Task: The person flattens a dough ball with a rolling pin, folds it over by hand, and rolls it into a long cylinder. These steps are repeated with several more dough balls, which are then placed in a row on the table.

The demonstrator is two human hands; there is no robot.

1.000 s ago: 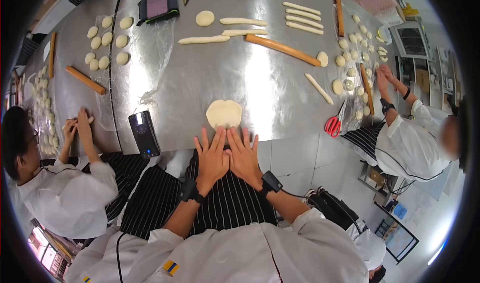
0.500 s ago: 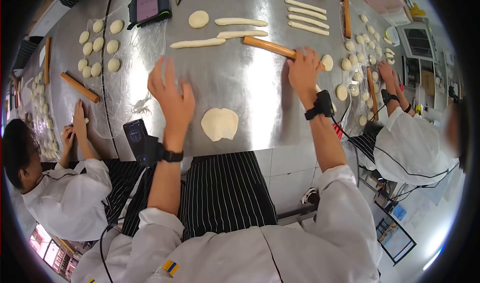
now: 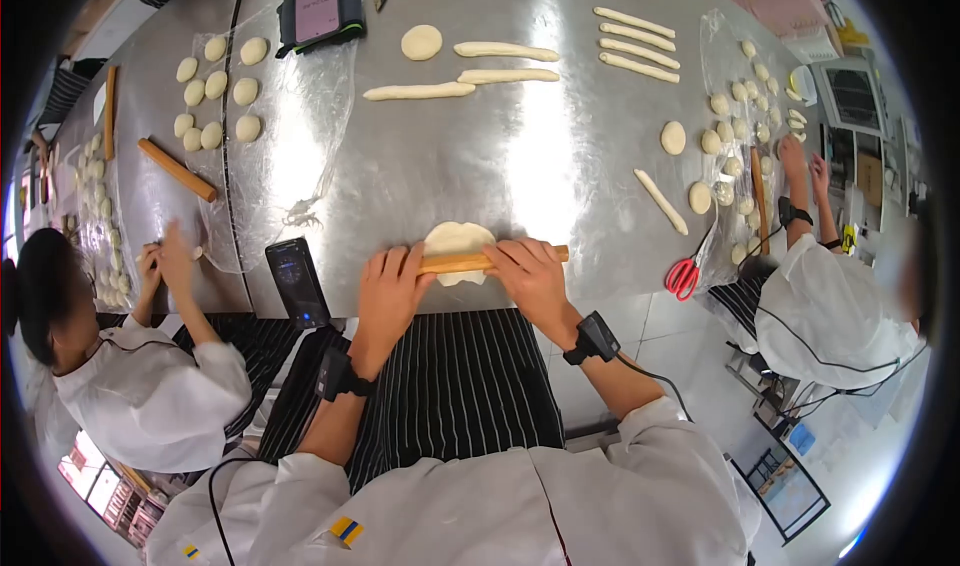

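A wooden rolling pin [image 3: 455, 264] lies across a flattened piece of dough [image 3: 458, 236] near the table's front edge. My left hand [image 3: 391, 291] is closed over the pin's left end, which its fingers hide. Over the right part of the pin, my right hand [image 3: 530, 278] is closed too, with the pin's tip sticking out past it. The dough shows above and below the pin, between my hands. Farther up the table lie three long dough strips [image 3: 508, 51] and a round dough disc [image 3: 421, 43].
Several thin dough strips [image 3: 640, 46] lie at the back right, and red-handled scissors [image 3: 683, 278] at the right edge. Dough balls [image 3: 246, 91] rest on plastic film at left. A phone [image 3: 317, 6] lies at the back. Co-workers sit on both sides.
My right hand has brought the rolling pin from the back right down onto the flattened dough. My left hand, open and raised before, has come down onto the pin's left end.
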